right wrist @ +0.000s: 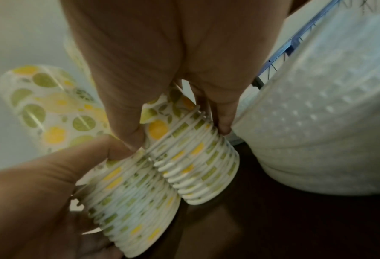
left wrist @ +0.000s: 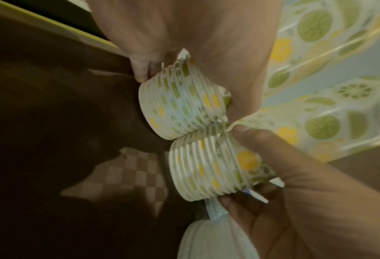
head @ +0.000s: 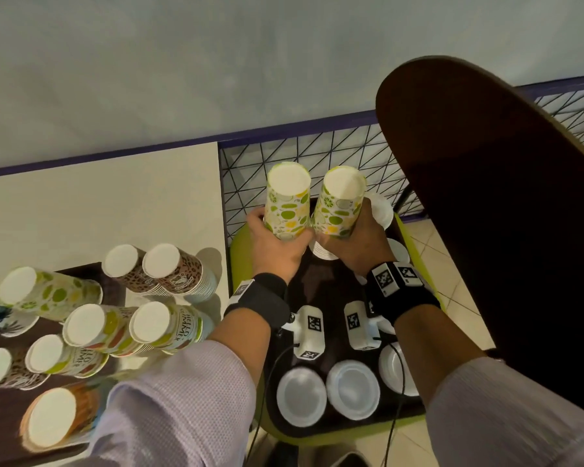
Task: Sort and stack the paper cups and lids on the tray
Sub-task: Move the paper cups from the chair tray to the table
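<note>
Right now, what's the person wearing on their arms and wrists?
Both arms wear loose lilac textured sleeves pushed up the forearm. Each wrist has a black strap carrying white blocks printed with black square markers. White camera units hang below the wrists, trailing thin black cables.

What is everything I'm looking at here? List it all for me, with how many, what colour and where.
Held cup stacks: two, upside down, white with green and yellow citrus print, one in the left hand, one in the right, side by side above the tray.
Standing cup stacks: about ten, upside down, in citrus, leopard, lettered and orange prints, on the surface at left.
Lids: white, three in a row at the tray's near end, more further back under the hands.
Tray: one, dark with a lime-green rim, below the hands.
Chair back: one, dark brown, right.
Wire grid: black, behind the tray.
Left hand: grips its stack.
Right hand: grips its stack.
</note>
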